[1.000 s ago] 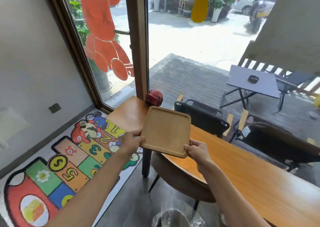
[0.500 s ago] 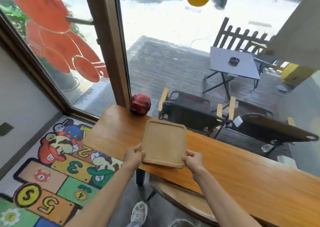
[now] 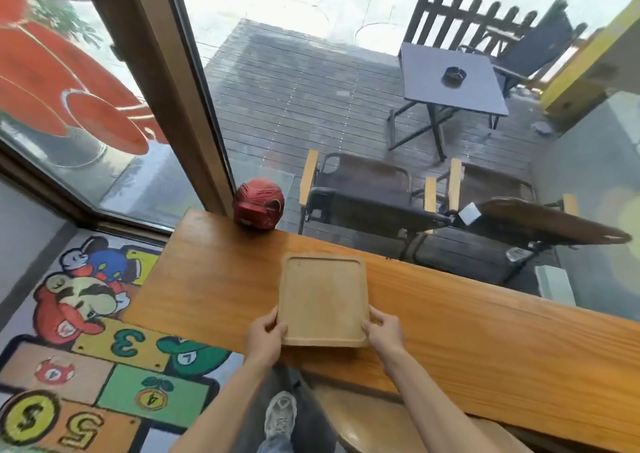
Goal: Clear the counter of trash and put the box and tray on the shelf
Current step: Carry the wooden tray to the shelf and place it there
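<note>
My left hand (image 3: 265, 336) has its fingers (image 3: 277, 331) curled around the near left corner of the wooden tray (image 3: 322, 302), thumb on top of the rim and the rest wrapped under it. My right hand (image 3: 382, 329) does the same at the near right corner, fingers (image 3: 375, 321) closed on the rim. Both hands are gripping the tray.

The tray is a pale rectangle with rounded corners and a shallow raised lip, and nothing lies in it. I see it over the wooden surface (image 3: 450, 331), long side running away from me, its near edge close to the near edge of the surface. I cannot tell whether it rests flat on the wood or is held slightly above it.

Outward from there, the surface is a long orange-brown plank running from the left end by the window to the right edge of the view. At its far left corner, against the window frame (image 3: 180, 82), sits a red helmet-shaped object (image 3: 259, 208), well apart from the tray.

Below the near edge I see a round wooden stool seat (image 3: 381, 425) and my shoe (image 3: 280, 418) on the grey floor. To the left lies a colourful cartoon rug (image 3: 86, 348) with numbered squares. Beyond the glass are dark folding chairs (image 3: 367, 196) and a small dark table (image 3: 450, 82) on a deck.
</note>
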